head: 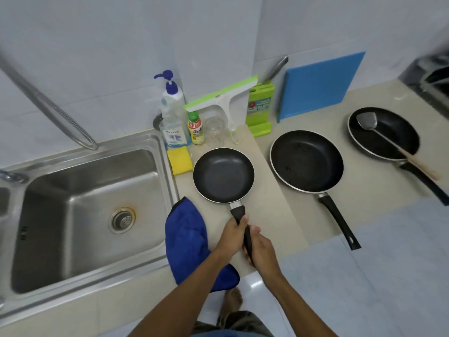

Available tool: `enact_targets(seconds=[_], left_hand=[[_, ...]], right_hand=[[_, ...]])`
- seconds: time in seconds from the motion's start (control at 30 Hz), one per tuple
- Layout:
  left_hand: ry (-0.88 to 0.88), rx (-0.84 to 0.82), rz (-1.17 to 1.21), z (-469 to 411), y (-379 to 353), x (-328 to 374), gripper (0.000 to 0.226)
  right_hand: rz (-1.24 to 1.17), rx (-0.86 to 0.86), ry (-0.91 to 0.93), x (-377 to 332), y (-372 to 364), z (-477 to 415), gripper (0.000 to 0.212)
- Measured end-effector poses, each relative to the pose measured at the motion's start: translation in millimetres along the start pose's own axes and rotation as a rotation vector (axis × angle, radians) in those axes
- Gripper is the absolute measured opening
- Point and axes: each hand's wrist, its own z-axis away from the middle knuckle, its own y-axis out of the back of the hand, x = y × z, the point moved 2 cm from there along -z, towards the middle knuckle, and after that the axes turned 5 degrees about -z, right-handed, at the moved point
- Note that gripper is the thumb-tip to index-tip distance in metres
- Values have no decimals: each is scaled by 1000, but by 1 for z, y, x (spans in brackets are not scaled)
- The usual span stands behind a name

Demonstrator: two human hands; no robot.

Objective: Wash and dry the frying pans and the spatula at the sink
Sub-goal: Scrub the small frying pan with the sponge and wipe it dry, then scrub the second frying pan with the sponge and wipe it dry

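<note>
Three black frying pans lie on the beige counter right of the steel sink. The small pan is nearest the sink, and both hands grip its black handle: my left hand higher up, my right hand lower down. A larger pan rests in the middle with its handle hanging over the counter edge. The third pan at the far right holds a metal spatula with a wooden handle. A blue cloth drapes over the counter edge beside my left forearm.
A yellow sponge, a pump soap bottle, a small bottle and a glass stand behind the small pan. A green squeegee, a knife block and a blue cutting board lean on the wall. The faucet hose hangs over the sink.
</note>
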Motion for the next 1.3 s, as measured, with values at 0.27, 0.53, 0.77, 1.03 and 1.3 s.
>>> enact_targets(seconds=[0.27, 0.53, 0.77, 1.03, 1.3], left_hand=[[28, -22, -9, -1, 0, 0, 48], [88, 41, -193, -4, 2, 4, 39], [45, 229, -564, 4, 18, 13, 47], [-518, 450, -1121, 25, -49, 73, 65], [-561, 273, -1287, -21, -184, 89, 64]], right_hand=[[11, -41, -22, 4, 1, -3, 62], [20, -33, -38, 3, 5, -2, 62], [132, -16, 7, 0, 20, 0, 47], [802, 259, 346, -20, 133, -12, 29], [1176, 400, 409, -5, 269, -55, 35]])
